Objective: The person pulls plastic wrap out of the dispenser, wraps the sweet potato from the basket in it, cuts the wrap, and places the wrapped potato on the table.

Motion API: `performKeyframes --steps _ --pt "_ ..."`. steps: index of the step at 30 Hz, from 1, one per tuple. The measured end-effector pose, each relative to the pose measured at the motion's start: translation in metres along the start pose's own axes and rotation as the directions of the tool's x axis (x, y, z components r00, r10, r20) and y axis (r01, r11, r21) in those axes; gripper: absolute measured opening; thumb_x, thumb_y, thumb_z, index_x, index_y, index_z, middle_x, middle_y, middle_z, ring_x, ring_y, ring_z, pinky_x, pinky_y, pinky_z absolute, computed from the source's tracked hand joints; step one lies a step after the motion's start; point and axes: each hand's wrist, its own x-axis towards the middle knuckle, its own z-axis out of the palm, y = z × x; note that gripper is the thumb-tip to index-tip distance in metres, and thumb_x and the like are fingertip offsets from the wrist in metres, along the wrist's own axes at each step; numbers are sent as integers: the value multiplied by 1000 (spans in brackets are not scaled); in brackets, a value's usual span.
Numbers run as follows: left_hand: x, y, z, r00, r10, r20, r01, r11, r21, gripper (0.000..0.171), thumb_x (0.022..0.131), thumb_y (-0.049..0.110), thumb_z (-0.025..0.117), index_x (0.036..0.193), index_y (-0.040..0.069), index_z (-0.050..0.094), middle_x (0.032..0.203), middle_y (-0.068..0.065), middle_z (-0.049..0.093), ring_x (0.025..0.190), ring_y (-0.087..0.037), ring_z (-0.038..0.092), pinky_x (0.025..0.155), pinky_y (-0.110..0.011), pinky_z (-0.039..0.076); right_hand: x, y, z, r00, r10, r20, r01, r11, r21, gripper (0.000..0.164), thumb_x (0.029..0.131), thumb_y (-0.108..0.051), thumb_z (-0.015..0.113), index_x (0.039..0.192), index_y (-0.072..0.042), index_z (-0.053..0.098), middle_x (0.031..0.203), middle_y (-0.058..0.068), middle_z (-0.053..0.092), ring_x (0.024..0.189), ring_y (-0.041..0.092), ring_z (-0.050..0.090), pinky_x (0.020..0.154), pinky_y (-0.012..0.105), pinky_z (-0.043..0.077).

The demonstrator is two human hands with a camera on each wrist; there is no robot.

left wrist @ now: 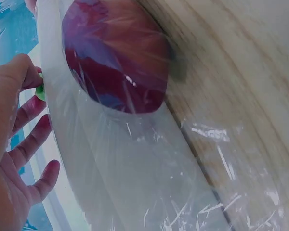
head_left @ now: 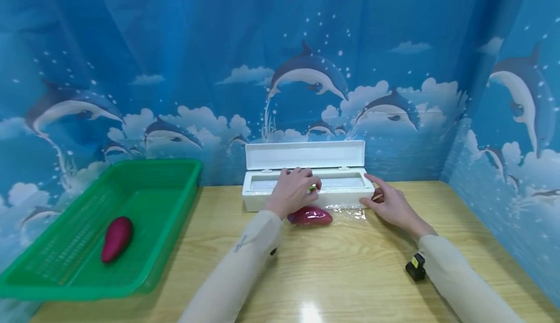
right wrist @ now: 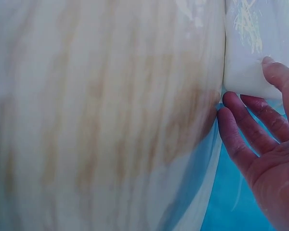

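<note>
A white cling film dispenser (head_left: 280, 200) stands on the table with its lid (head_left: 305, 155) raised. At its front edge my left hand (head_left: 289, 192) pinches a small green slider (left wrist: 40, 92) between thumb and forefinger, the other fingers spread. My right hand (head_left: 393, 206) grips the dispenser's right end, thumb on the front and fingers round the corner. Clear cling film (head_left: 352, 213) comes over the front and down to the table. Under the film, against the dispenser's front, lies a red-purple sweet potato (head_left: 312, 216), partly hidden by my left hand in the head view.
To the left is a green plastic basket (head_left: 175, 225) with another red-purple sweet potato (head_left: 116, 239) in it. A blue dolphin-print curtain (head_left: 210, 45) hangs right behind the dispenser and along the right side. The wooden table (head_left: 350, 269) extends in front of the dispenser.
</note>
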Motion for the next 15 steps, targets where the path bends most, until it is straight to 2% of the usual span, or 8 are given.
performKeyframes --steps 10,15 --pt "-4 -5 -2 1000 22 -3 -22 1000 9 19 98 40 65 115 34 71 114 6 71 105 -18 65 96 -46 54 0 2 1 1000 17 17 -17 1000 11 79 95 -23 74 160 -9 31 97 13 73 90 27 74 83 47 62" --pt "-7 -8 -5 1000 5 3 -5 1000 -28 17 98 37 65 113 33 73 114 5 71 104 -19 65 94 -45 53 -1 3 -1 1000 16 14 -16 1000 5 79 95 -24 74 160 -9 31 98 14 73 89 27 74 83 48 62"
